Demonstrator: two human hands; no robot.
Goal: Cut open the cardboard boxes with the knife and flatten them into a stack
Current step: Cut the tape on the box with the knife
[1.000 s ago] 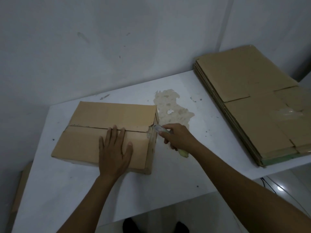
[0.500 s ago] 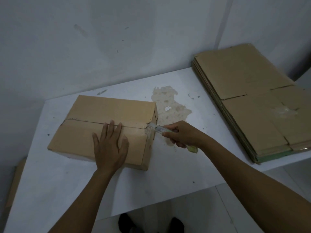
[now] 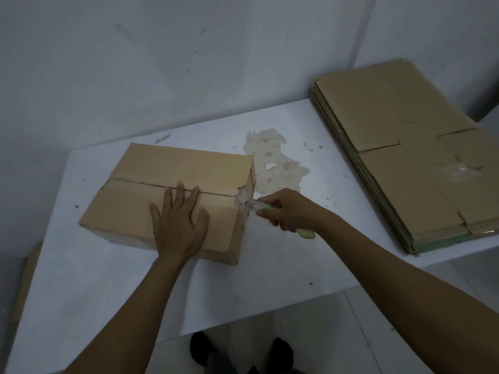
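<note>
Now the left hand (image 3: 178,225) lies flat, fingers spread, on the box (image 3: 172,184); at its 3 o'clock, the right hand (image 3: 289,211) grips the knife (image 3: 252,204) at the seam's end.

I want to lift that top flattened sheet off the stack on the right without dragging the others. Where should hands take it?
Probably by the near short edge of the top sheet, coming from the table's front: there the stack overhangs the table, so fingers could likely slip under one layer.

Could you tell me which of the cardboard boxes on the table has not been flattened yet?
The box under the left hand, beside the knife; it stands full height, unlike the flat stack at the table's right.
</note>
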